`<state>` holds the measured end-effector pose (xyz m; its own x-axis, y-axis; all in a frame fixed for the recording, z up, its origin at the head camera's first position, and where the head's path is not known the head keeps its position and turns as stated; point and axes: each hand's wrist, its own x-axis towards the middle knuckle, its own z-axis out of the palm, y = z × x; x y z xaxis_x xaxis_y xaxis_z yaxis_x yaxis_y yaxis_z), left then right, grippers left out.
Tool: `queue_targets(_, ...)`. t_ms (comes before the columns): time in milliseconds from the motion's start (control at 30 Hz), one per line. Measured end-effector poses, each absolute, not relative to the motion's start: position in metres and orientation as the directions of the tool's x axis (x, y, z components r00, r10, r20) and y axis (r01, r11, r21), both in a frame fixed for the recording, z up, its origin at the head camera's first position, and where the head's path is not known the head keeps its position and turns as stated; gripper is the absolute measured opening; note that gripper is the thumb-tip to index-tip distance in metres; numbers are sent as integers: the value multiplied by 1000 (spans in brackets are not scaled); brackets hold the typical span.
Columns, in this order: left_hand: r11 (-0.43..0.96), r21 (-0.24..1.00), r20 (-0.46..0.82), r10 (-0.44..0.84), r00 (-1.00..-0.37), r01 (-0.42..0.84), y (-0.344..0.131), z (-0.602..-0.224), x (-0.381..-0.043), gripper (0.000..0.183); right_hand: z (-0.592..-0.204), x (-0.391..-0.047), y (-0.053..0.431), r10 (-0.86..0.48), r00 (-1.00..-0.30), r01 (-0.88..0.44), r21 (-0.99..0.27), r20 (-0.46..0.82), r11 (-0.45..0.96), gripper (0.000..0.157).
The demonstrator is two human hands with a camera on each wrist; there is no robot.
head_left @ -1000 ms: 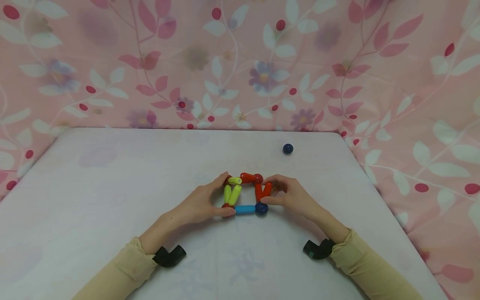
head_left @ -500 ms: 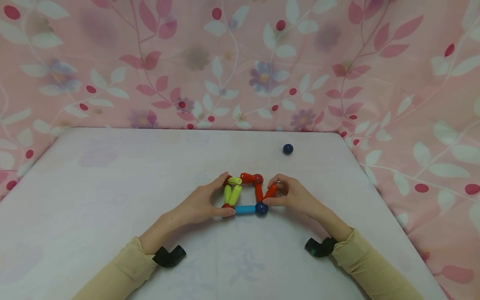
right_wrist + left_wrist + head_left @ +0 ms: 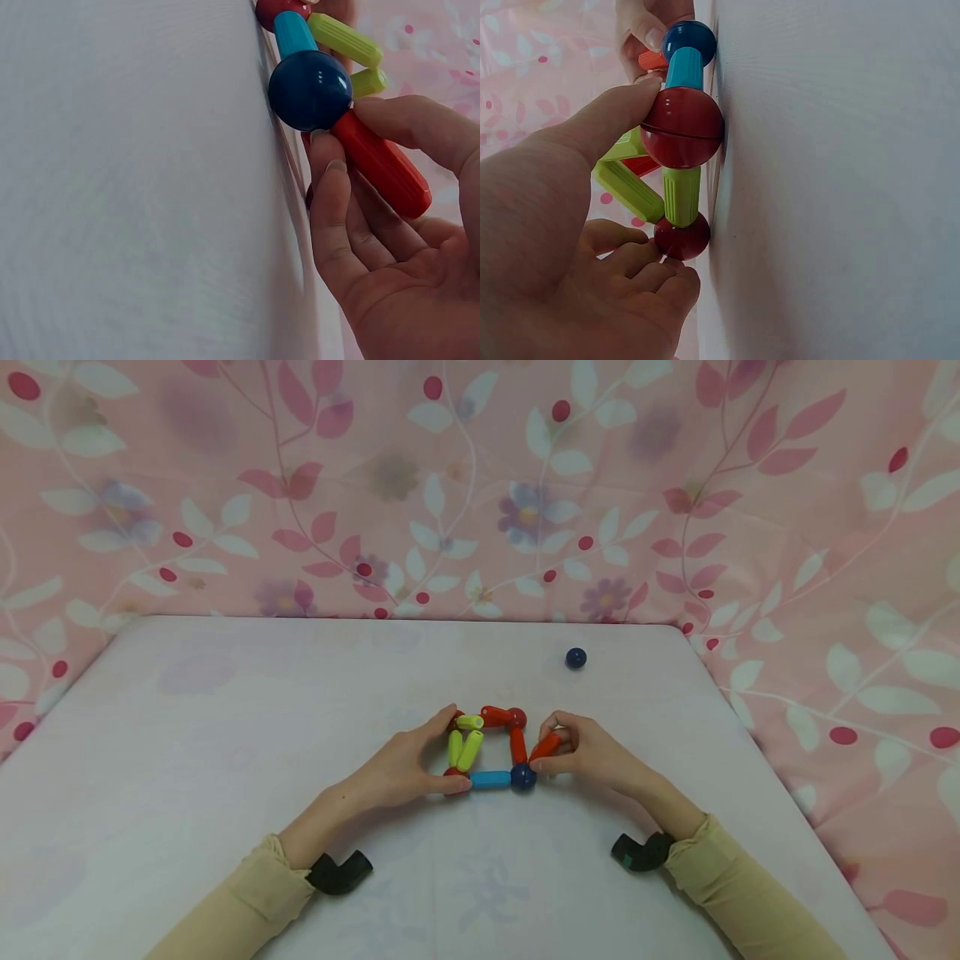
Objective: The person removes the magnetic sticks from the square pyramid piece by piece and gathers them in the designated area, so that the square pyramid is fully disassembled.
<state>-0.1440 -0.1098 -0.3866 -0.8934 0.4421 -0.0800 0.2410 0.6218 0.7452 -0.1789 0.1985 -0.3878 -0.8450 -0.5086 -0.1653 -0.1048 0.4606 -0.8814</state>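
Observation:
On the table a square frame of magnetic sticks and balls lies between the hands. A light-blue stick forms its near side, joining a red ball to a dark-blue ball. Yellow-green sticks slant up on the left. My left hand grips the frame's left side, thumb on the near red ball, fingertips at the far red ball. My right hand pinches a red stick whose lower end meets the dark-blue ball. That stick tilts outward to the right.
A loose dark-blue ball sits farther back on the white table. Floral pink cloth hangs behind the table and along its right side. Black wrist cameras hang at both sleeves.
My right hand has shifted slightly right, tipping the red stick's upper end outward and away from the neighbouring red stick. My left hand and the rest of the frame stay in place.

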Motion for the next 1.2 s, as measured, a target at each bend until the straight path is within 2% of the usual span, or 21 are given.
queue_targets(233, 624, 745, -85, 437, -895, 234, -110, -386, -144, 105, -390, -180, 201, -523, -836, -127, -868, -167, 481, 23)
queue_targets(1200, 624, 743, -79, 441, -894, 242, -110, -385, -143, 104, -393, -180, 203, -507, -850, -151, -857, -141, 492, 20)
